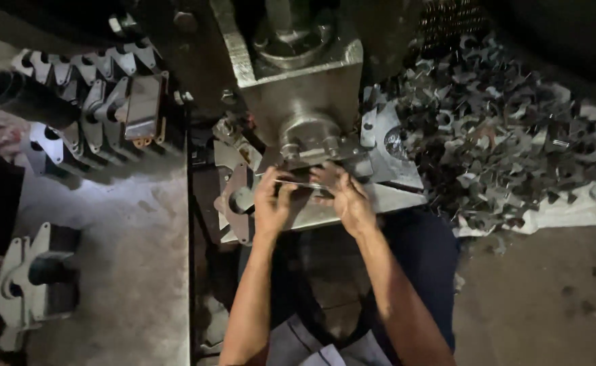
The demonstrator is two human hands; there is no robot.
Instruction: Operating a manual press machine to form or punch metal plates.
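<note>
Under steel press ram: left hand, right hand gripping flat metal blank.

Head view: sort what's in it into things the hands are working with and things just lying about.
In use:
- left hand and right hand, both on a flat metal strip
- press head just above it
- press bed

Lying about:
- heap of metal scraps
- row of brackets
- black tube
- grey casting
</note>
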